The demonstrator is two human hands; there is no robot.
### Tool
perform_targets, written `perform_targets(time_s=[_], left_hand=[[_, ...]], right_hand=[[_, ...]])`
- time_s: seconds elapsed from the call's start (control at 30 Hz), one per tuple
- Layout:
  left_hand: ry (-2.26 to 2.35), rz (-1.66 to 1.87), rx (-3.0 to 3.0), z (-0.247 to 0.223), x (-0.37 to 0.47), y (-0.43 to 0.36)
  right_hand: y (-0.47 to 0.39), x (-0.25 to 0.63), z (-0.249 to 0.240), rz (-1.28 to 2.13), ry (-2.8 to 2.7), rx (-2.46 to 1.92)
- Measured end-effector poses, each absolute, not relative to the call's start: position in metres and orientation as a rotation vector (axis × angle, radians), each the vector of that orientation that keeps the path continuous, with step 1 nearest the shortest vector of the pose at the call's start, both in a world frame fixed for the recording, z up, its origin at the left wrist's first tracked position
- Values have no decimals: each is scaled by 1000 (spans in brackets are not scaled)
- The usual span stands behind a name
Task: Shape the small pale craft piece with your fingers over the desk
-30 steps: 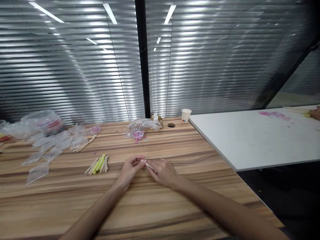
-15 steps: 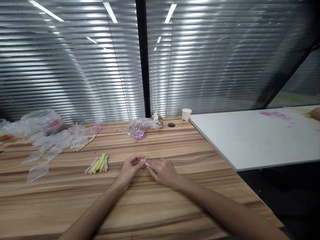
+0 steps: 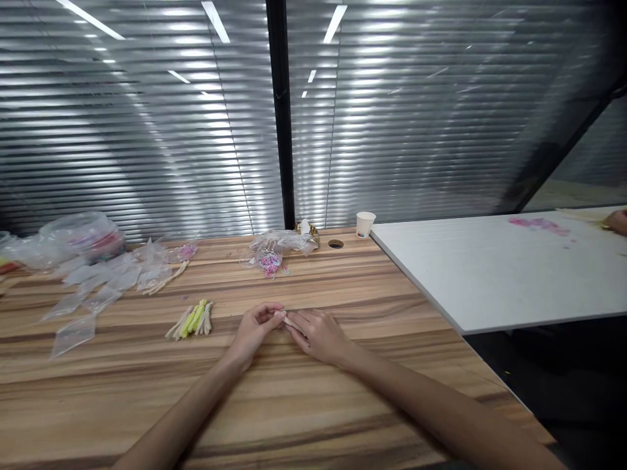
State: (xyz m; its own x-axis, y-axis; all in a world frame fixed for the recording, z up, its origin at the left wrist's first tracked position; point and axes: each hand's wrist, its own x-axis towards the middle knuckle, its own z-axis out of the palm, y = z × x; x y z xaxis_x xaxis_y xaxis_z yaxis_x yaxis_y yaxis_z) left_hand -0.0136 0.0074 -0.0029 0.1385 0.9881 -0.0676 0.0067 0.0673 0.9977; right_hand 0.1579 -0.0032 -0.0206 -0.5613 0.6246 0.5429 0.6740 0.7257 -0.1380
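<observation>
My left hand [image 3: 258,331] pinches one end of a thin pale strand [image 3: 292,324] between thumb and forefinger. From the other side my right hand [image 3: 321,336] has its fingers closed on the same strand, low over the wooden table [image 3: 294,418]. Most of the strand is hidden by the fingers, and its exact kind cannot be made out. Left of my hands lies a small bundle of cream and yellow fuzzy strands [image 3: 193,320], side by side.
Clear plastic bags [image 3: 102,281], a few cream strands [image 3: 169,279] and a transparent tub [image 3: 88,235] occupy the left. Farther back are a bag of small colourful bands [image 3: 270,262], a cable hole [image 3: 336,244] and a paper cup [image 3: 365,224]. Another person's hand [image 3: 618,222] is over the white table [image 3: 509,281].
Hardly anything differs. Both hands keep the same grip on the pale strand, and the view has shifted very slightly.
</observation>
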Motion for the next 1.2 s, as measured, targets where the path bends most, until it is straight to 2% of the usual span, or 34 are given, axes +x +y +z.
perform_targets(time_s=[1.2], left_hand=[[1169, 1045, 1240, -2, -12, 7]], right_hand=[[-3, 158, -20, -59, -2403, -1003]])
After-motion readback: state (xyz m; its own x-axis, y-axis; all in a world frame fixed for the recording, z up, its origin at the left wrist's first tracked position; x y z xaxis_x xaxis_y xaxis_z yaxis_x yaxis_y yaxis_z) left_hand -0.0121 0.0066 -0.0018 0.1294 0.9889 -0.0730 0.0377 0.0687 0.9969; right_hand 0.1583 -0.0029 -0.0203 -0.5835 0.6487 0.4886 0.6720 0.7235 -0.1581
